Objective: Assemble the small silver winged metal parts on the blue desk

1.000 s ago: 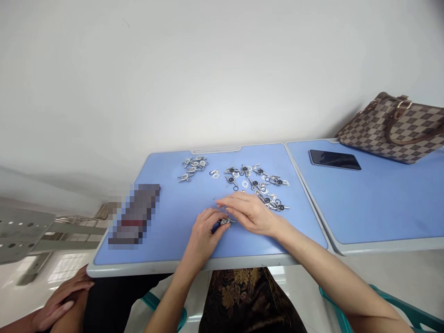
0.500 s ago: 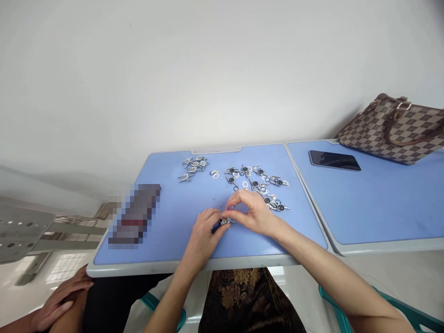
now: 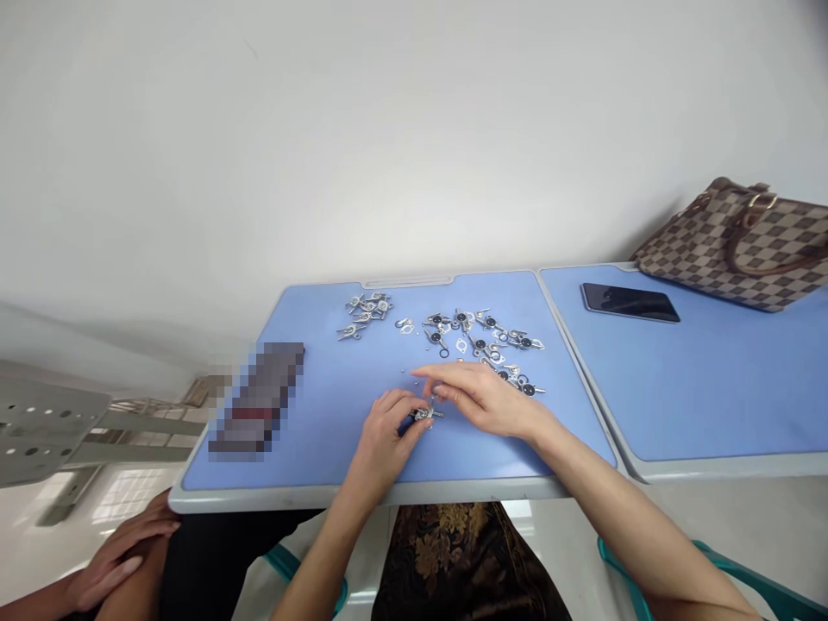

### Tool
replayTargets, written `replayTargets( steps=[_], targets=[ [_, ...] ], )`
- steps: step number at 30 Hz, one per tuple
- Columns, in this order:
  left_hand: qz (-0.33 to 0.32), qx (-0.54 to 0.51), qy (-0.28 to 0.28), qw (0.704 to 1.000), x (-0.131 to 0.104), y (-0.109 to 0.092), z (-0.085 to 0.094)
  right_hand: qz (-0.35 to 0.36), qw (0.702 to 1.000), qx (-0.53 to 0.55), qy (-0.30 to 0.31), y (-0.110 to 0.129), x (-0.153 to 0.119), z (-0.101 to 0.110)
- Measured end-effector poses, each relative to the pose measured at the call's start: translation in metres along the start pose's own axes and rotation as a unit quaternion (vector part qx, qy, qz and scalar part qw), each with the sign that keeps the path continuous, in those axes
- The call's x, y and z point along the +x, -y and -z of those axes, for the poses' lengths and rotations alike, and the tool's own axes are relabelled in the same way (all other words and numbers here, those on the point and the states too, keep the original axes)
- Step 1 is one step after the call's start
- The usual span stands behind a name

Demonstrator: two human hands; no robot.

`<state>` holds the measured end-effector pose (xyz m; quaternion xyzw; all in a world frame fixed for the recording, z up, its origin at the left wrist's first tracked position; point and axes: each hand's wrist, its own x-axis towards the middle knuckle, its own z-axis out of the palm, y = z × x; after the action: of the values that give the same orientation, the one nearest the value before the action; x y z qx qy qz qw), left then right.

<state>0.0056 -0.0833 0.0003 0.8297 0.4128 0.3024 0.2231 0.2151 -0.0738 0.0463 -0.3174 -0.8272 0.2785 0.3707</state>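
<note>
Near the front of the blue table (image 3: 310, 431), my left hand (image 3: 390, 429) grips a small metal part (image 3: 425, 415) between thumb and fingers. My right hand (image 3: 482, 397) hovers just above and right of it, index finger stretched out to the left and thumb apart from it. Whether its other fingers hold something small is hidden. Beyond my hands lie several metal parts with black round centres (image 3: 480, 345), with thin gaskets (image 3: 461, 346) and black rings (image 3: 443, 353) among them. Another pile of metal parts (image 3: 368, 309) lies at the back left. A few tiny balls (image 3: 416, 384) rest near my right index finger.
A blurred dark object (image 3: 262, 397) lies at the table's left. On the adjoining right table are a phone (image 3: 630, 302) and a checkered bag (image 3: 718, 246). Another person's hands (image 3: 129, 548) rest at the lower left. A wall stands behind.
My right hand has drawn slightly away from the metal part, and its index finger has straightened to the left. My left hand keeps its grip. The whole view has shifted slightly.
</note>
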Motion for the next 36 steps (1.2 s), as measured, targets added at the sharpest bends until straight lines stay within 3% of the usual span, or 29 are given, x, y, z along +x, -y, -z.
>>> replayTargets(
  steps=[10, 18, 24, 30, 36],
  targets=[
    [0.016, 0.013, 0.009, 1.0, 0.001, -0.002, 0.001, -0.019, 0.991, -0.044, -0.122, -0.009, 0.002, -0.016],
    [0.01, 0.016, 0.009, 1.0, -0.001, 0.001, -0.001, 0.01, 0.997, 0.004, -0.082, -0.006, 0.0, -0.024],
    [0.008, 0.006, 0.007, 1.0, -0.001, 0.002, -0.001, 0.029, 0.999, -0.01, -0.02, -0.004, 0.0, -0.011],
    [0.017, -0.006, 0.012, 1.0, -0.001, 0.0, -0.001, 0.013, 0.995, -0.014, -0.094, -0.003, 0.001, -0.009],
    [0.019, -0.003, 0.023, 1.0, -0.001, 0.0, 0.0, -0.002, 0.991, -0.025, -0.128, -0.004, 0.002, -0.015]
  ],
)
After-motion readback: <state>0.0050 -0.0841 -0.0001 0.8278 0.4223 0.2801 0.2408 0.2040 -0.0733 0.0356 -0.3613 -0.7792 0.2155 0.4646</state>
